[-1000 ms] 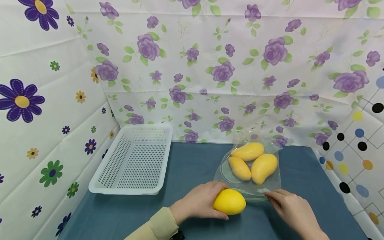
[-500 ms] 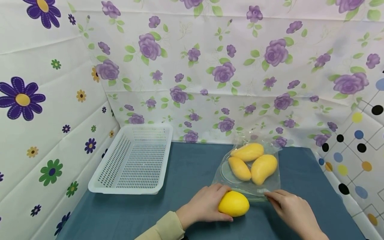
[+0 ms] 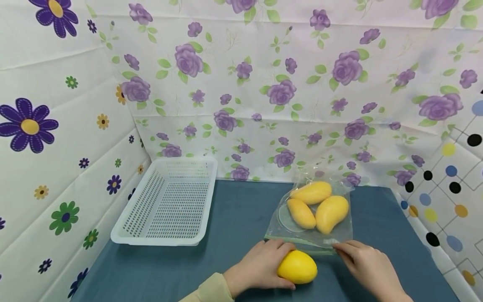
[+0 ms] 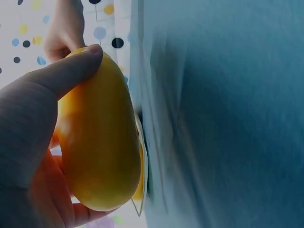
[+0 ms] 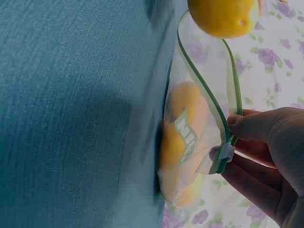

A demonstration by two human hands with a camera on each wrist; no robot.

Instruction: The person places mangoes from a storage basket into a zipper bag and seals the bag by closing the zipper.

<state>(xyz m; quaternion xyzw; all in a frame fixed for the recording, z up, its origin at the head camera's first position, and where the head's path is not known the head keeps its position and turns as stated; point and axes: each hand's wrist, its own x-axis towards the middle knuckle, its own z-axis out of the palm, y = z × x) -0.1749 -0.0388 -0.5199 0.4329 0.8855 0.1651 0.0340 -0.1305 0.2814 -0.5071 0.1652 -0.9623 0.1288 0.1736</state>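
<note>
My left hand [image 3: 262, 266] holds a smooth, bright yellow mango [image 3: 298, 267], thumb on one side and fingers on the other. It sits just in front of the mouth of a clear zip bag [image 3: 279, 235] with green seal strips. Three yellow mangoes [image 3: 332, 214] lie inside the bag. At the mouth's right corner, my right hand [image 3: 371, 266] pinches the edge between thumb and fingers. Seen from the right wrist, the green strips [image 5: 205, 85] stand apart in a loop, and a white slider [image 5: 227, 152] is by the fingers. The held mango [image 5: 223, 16] is above that opening.
A white perforated basket [image 3: 205, 201] stands at the left on the blue-covered table [image 3: 241, 209]. Flowered sheeting [image 3: 249, 100] rises behind the table, with patterned sheets on both sides. The bag's far end reaches the back sheet.
My left hand has moved right and nearer to me with the mango, uncovering the left end of the bag's mouth. My right hand keeps its place at the corner.
</note>
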